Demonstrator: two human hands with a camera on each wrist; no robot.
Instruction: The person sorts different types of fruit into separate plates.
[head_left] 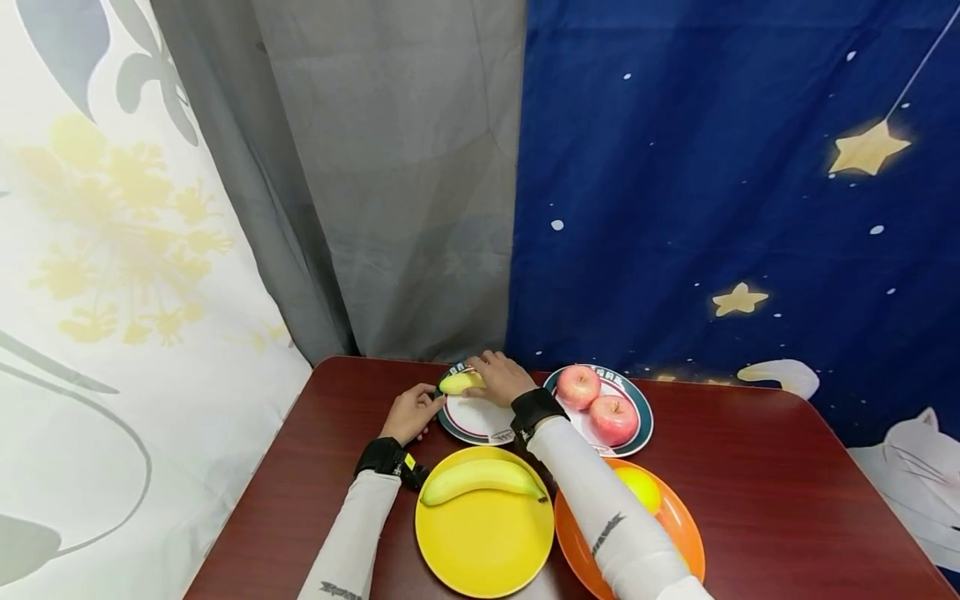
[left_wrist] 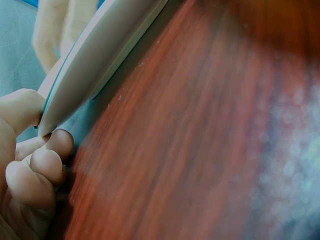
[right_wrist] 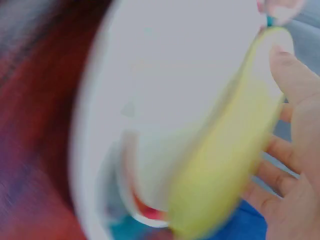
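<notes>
My right hand (head_left: 504, 379) grips a banana (head_left: 461, 382) over the far part of a white plate with a dark green patterned rim (head_left: 457, 427). In the right wrist view the thumb lies on the blurred banana (right_wrist: 230, 135), with the other fingers behind it. At the same plate's left edge, my left hand (head_left: 410, 414) pinches the rim. The left wrist view has the thumb on one side of the plate (left_wrist: 82, 75) and curled fingers on the other. The right hand hides part of the plate and of the banana.
Nearer me, a yellow plate (head_left: 483, 550) bears another banana (head_left: 483, 478). A matching green-rimmed plate (head_left: 642, 417) with two apples (head_left: 613, 419) stands at right. My right forearm partly covers an orange plate (head_left: 686, 533) with a yellow round fruit (head_left: 640, 487). Curtains (head_left: 420, 208) hang behind the table.
</notes>
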